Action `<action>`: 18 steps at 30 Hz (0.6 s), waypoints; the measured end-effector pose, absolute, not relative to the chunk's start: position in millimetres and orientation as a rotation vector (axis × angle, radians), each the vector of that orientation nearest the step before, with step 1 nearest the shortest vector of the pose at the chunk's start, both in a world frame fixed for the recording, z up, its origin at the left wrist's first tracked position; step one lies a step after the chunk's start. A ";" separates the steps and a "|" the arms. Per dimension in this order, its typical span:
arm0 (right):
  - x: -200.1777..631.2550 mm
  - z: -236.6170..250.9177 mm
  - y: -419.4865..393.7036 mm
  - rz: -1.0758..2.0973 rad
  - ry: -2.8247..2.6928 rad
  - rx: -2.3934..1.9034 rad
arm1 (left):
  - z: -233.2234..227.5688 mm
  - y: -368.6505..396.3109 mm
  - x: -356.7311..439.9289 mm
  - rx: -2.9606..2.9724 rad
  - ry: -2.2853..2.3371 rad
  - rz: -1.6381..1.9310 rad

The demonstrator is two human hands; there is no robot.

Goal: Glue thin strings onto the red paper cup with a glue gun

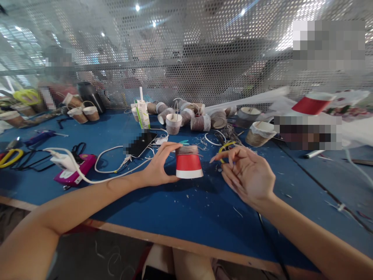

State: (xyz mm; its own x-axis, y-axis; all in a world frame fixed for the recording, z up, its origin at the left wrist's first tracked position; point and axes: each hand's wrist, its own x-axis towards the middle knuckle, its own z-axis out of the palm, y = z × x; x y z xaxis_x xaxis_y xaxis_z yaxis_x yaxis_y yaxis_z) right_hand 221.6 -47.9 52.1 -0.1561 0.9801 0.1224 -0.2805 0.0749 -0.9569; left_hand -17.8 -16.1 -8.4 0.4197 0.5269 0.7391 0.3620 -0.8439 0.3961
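My left hand (159, 165) grips a red paper cup (189, 162) turned upside down, with a white rim at the bottom and brown twine wound around its upper end. The cup is just above the blue table (180, 206). My right hand (247, 173) is to the right of the cup, palm turned up, fingers spread, the forefinger pointing toward the cup. A thin strand seems pinched at its fingertips, but it is too blurred to be sure.
Several twine-wrapped cups (186, 116) lie at the back, beside a small carton (143, 112). A phone (141, 143), white cable, pink box (76, 171), glue gun (40, 137) and yellow scissors (10, 156) are on the left. A perforated metal screen stands behind. Another person sits at far left.
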 end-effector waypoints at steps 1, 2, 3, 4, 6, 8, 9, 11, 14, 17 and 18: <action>220.9 53.3 -49.9 1.393 -1.198 -0.809 | -8.7 -15.9 -17.6 2.501 0.786 1.405; 220.2 54.4 -51.9 1.420 -1.233 -0.784 | -9.0 -15.8 -17.4 2.511 0.786 1.413; 219.6 55.4 -53.7 1.454 -1.270 -0.773 | -9.3 -15.8 -17.2 2.523 0.788 1.422; 219.1 56.2 -55.1 1.490 -1.302 -0.773 | -9.6 -16.0 -17.0 2.538 0.792 1.434; 218.8 56.9 -56.6 1.540 -1.347 -0.798 | -10.2 -16.3 -16.9 2.568 0.801 1.457; 219.2 56.5 -56.3 1.549 -1.369 -0.816 | -10.6 -16.5 -16.9 2.590 0.798 1.475; 219.6 56.0 -55.5 1.544 -1.370 -0.820 | -10.6 -16.5 -17.0 2.595 0.795 1.479; 220.8 54.8 -53.3 1.540 -1.356 -0.819 | -10.5 -16.3 -17.0 2.597 0.778 1.488; 222.9 53.2 -48.8 1.554 -1.282 -0.833 | -9.7 -16.2 -17.0 2.590 0.742 1.520; 224.5 53.1 -45.9 1.539 -1.210 -0.843 | -9.1 -16.3 -17.1 2.586 0.731 1.528; 224.7 53.5 -45.9 1.535 -1.210 -0.833 | -9.1 -16.3 -17.3 2.589 0.733 1.521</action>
State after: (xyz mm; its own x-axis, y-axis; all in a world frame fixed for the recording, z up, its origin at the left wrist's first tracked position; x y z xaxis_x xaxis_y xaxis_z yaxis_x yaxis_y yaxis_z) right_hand 224.7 -45.9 53.5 -0.2912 0.9552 0.0523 -0.2738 -0.0308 -0.9613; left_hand -17.3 -16.3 -9.1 0.4036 0.4219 0.8119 0.3720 -0.8864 0.2757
